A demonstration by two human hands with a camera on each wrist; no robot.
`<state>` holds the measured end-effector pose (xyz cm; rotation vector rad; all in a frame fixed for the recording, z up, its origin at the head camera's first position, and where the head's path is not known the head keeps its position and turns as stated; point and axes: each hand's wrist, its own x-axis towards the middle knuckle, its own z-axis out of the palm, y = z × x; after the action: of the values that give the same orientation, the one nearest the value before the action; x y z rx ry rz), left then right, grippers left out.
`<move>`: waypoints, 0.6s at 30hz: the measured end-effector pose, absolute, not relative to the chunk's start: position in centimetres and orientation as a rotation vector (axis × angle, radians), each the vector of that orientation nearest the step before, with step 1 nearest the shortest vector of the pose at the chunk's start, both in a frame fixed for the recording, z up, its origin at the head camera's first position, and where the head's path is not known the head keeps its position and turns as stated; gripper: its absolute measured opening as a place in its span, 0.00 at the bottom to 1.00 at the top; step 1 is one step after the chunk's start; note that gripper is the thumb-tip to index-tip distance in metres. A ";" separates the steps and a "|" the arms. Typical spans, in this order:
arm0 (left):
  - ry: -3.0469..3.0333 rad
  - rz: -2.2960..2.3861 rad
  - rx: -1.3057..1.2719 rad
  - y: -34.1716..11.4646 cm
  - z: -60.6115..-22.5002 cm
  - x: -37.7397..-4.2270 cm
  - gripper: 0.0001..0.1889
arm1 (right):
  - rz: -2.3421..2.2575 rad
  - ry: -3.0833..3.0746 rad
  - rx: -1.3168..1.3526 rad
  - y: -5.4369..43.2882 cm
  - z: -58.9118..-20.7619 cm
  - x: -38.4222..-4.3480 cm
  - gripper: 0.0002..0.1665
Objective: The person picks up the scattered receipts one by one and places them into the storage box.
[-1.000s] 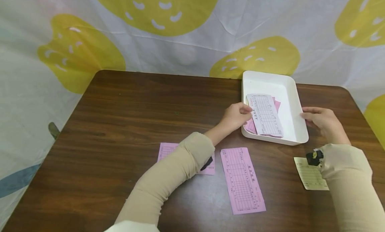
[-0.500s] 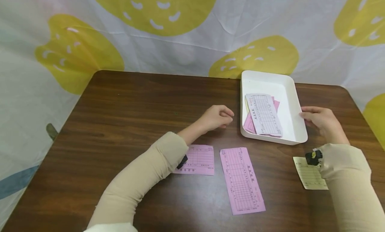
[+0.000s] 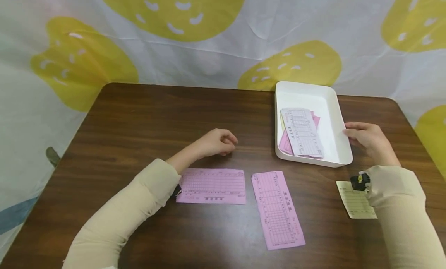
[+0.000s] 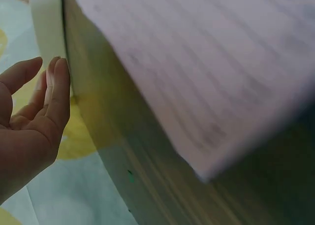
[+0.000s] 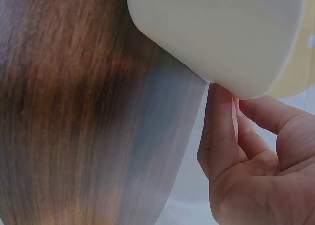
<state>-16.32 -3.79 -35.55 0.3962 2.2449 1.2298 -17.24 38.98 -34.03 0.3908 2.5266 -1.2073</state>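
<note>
Two pink printed forms (image 3: 213,187) lie on the wood-grain table (image 3: 167,118), prob. light, floppy & easily creased, so pinch an edge; your L hand (image 3: 218,143) is empty, fingers loosely curled, & your R hand (image 3: 370,139) touches the white tray (image 3: 328,122) at its side

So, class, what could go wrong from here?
Three possible risks: the right grip touches the side of the white tray, so a push might shift the overlapping printed slips inside; the left sleeve appears close beside the crosswise pink slip and could drag it; the right sleeve partly hides the yellow slip, which might get overlooked.
</note>
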 end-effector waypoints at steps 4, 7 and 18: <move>2.300 1.082 0.472 -5.6 -36.2 -15.5 0.15 | -1.158 2.526 0.430 38.7 -34.0 -17.2 0.40; 2.344 0.989 0.539 -6.7 -36.3 -15.0 0.14 | -1.180 2.531 0.435 38.7 -34.0 -17.3 0.38; 2.390 0.812 0.682 -8.5 -36.2 -14.0 0.15 | -1.221 2.526 0.437 38.9 -34.0 -17.4 0.37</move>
<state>-14.04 -8.50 -36.22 0.6824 2.3903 0.8125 -17.39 38.91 -34.01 0.4375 2.5262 -1.2208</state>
